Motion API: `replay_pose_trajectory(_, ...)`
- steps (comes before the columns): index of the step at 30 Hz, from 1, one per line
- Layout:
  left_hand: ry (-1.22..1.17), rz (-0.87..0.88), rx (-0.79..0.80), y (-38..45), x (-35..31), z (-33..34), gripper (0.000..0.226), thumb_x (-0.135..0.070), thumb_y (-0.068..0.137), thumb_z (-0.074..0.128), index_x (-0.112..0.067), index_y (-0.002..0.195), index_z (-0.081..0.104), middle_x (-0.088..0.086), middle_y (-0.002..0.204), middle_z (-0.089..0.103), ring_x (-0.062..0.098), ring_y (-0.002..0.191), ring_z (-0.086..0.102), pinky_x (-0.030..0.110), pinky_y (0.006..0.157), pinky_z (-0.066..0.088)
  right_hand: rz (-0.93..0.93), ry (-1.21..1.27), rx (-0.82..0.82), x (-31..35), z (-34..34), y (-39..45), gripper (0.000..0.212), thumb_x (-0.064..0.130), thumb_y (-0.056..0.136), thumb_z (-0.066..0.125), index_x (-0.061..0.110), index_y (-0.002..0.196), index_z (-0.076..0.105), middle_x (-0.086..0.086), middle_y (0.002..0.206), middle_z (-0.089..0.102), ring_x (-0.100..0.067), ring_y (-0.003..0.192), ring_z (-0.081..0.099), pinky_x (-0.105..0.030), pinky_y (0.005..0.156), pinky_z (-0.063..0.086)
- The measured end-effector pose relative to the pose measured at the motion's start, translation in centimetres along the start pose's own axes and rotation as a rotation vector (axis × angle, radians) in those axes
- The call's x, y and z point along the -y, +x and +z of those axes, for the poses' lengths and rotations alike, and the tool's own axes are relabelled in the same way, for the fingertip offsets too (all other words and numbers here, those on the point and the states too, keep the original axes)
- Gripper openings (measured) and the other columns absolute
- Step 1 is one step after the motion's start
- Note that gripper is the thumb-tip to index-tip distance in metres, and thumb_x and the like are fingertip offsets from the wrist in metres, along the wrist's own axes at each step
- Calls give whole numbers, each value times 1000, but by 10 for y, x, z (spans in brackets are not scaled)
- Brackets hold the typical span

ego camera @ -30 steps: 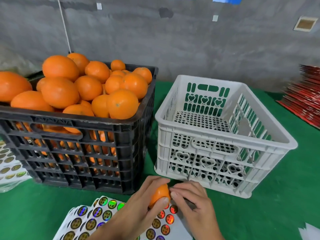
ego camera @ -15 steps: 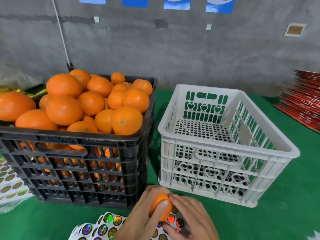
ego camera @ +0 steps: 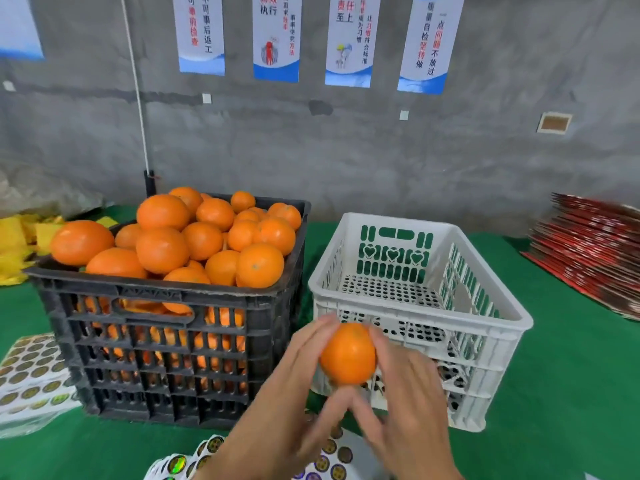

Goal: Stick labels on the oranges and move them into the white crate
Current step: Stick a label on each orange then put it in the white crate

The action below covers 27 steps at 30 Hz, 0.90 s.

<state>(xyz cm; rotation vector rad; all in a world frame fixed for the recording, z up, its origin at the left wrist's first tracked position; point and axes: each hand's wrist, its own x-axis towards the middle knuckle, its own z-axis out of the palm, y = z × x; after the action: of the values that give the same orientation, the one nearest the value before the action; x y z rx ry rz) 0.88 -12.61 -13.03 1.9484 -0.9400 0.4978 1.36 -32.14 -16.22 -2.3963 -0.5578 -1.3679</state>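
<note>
In the head view, one orange (ego camera: 348, 355) is held up between both hands in front of the near wall of the white crate (ego camera: 420, 306), above the green bench (ego camera: 554, 393). The left hand (ego camera: 287, 393) cups its left side, fingers (ego camera: 311, 336) stretched up along the peel and slightly spread; the right hand (ego camera: 405, 393) cups its right side, fingers (ego camera: 379, 341) likewise curved against the fruit, and the two thumbs meet just below it. The hands are motion-blurred, so whether a label sits on the orange cannot be told. Beyond the right fingers the white crate stands with its perforated floor showing. Beyond and to the left of the left fingers stands the black crate (ego camera: 166, 341), heaped with oranges (ego camera: 194, 237) above its rim, just beside the white crate. Under the wrists lie sheets of round shiny labels (ego camera: 207, 452), and more label sheets (ego camera: 31, 372) lie far to the left of the left fingers, touching the black crate's foot. Well off to the right of the right fingers is a stack of red flat cartons (ego camera: 588, 251). Posters (ego camera: 277, 36) hang on the grey wall behind.
</note>
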Motion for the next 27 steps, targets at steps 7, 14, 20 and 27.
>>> replay_pose_trajectory(7,675,52,-299,87,-34,-90,48,-32,95,71,-11,136,60,8,142,57,30,132,53,45,110,42,307,-211,50,-41,-32,101,79,61,96,57,10,154,38,-12,132,63,-28,122,57,-40,105,41)
replay_pose_trajectory(14,579,-354,-163,91,9,-107,61,-66,79,76,-21,118,63,1,104,70,25,94,66,38,67,51,189,-466,98,-64,13,75,70,42,112,19,15,72,71,-1,65,63,-22,67,52,-38,74,43)
replay_pose_trajectory(20,240,-283,-439,78,15,-96,59,-59,89,71,-29,137,56,-5,129,65,18,115,63,37,90,55,100,-474,-84,-112,9,79,61,26,108,26,10,60,59,-1,50,46,-20,50,41,-33,57,35)
replay_pose_trajectory(27,494,225,-326,40,17,-37,51,-47,89,75,-15,126,59,3,120,57,18,109,51,23,98,40,-86,-292,-66,-96,0,41,17,21,104,55,9,110,65,-8,106,68,-25,96,57,-40,93,39)
